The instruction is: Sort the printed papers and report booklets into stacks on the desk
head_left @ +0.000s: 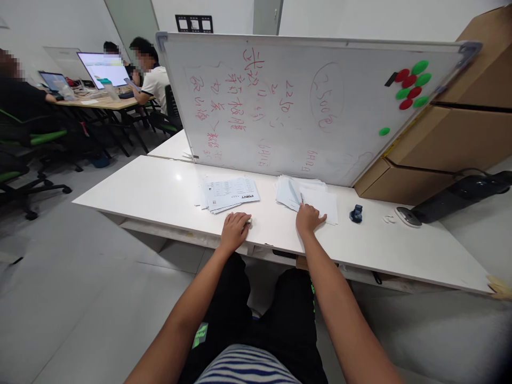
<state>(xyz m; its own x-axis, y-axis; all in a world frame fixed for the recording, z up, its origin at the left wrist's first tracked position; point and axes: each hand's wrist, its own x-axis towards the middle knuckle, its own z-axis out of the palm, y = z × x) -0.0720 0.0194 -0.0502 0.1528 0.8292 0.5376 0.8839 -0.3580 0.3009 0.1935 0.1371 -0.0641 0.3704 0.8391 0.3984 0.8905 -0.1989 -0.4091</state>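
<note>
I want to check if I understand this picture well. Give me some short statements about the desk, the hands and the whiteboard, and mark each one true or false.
1. The right hand is on the unprinted-looking papers. True.
2. Both hands are on the same pile. False: the left hand is at the near edge of the desk, in front of the printed sheets.
3. The whiteboard stands behind both piles. True.
4. All the magnets are green. False: the round magnets are red and green.
5. Cardboard boxes are stacked at the right. True.
</note>
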